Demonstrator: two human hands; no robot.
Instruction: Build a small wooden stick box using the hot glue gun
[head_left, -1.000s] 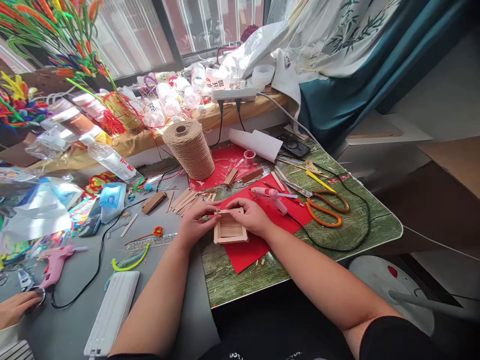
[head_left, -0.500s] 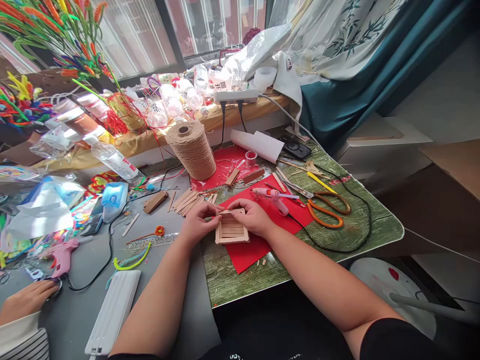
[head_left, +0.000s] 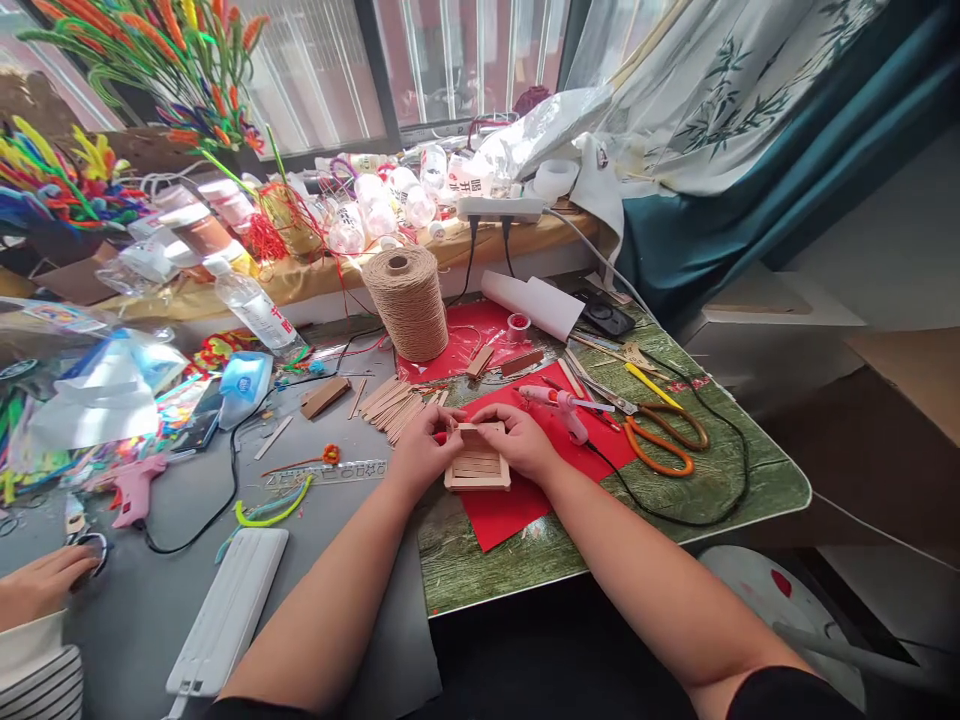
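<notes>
A small square box (head_left: 478, 482) built of wooden craft sticks rests over a red sheet (head_left: 491, 525). My left hand (head_left: 425, 450) grips its far left corner, fingers and thumb closed on the rim. At the far right corner, my right hand (head_left: 525, 446) pinches the same rim, the fingertips of both hands close together. A pink glue gun (head_left: 559, 402) lies just beyond my right hand. Loose craft sticks (head_left: 391, 404) are piled beyond my left hand. The box's far side is partly covered by my fingers.
Orange-handled scissors (head_left: 660, 440) and a black cord lie to the right. A twine spool (head_left: 409, 308) stands behind the sticks. On the left are a white power strip (head_left: 229, 610), another pink glue gun (head_left: 136, 490) and another person's hand (head_left: 49, 580) at scissors.
The whole view has shifted, so most things sit a little further right. Both my hands keep hold of the box. The other person's hand has moved slightly away from the pink glue gun.
</notes>
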